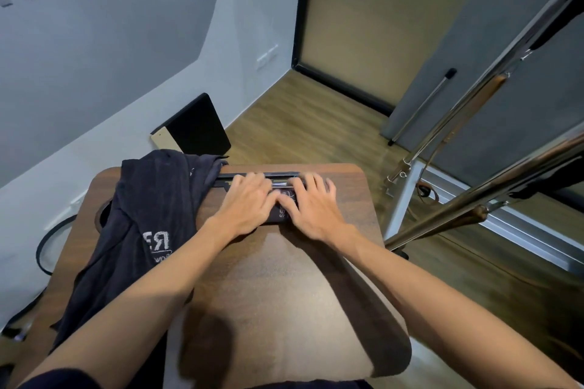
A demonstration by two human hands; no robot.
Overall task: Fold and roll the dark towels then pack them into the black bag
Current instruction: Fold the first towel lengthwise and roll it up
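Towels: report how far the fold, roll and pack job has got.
In hand: the left hand and right hand press flat on a small rolled dark towel at the table's far edge. Left: the loose dark towels heaped beside it are unrolled. No packed bag shows.

I see one dark towel roll [282,213] lying crosswise near the far edge of the wooden tabletop, mostly hidden under both palms; pale lettering shows on its exposed middle. A second dark navy towel [148,224] lies loose and crumpled along the left side, draped over the table's left edge, with a pale printed logo facing up. I cannot identify the black bag with certainty.
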